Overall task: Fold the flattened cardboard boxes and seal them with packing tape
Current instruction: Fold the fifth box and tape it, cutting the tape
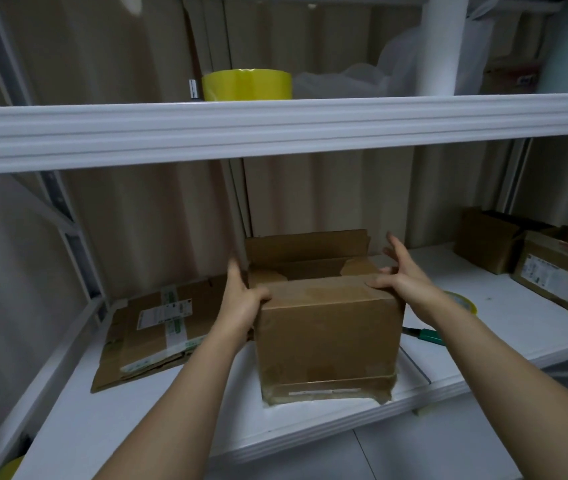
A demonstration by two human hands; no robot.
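Note:
A brown cardboard box (pixel 327 337) stands upright on the white lower shelf (pixel 158 420), taped along its bottom edge. Its near top flap is folded down, the far flap stands up, and the side flaps are tucked in. My left hand (pixel 242 292) grips the box's top left corner, thumb on the near flap. My right hand (pixel 402 271) presses the top right corner with its thumb, the fingers straight above the box. A stack of flattened labelled boxes (pixel 151 327) lies to the left. A yellow tape roll (pixel 246 85) sits on the upper shelf (pixel 275 126).
Two assembled boxes (pixel 549 261) stand at the right end of the lower shelf. Behind my right forearm lie a second tape roll (pixel 464 301) and a green-handled cutter (pixel 426 336). A white post (pixel 443 43) and plastic bags sit on the upper shelf.

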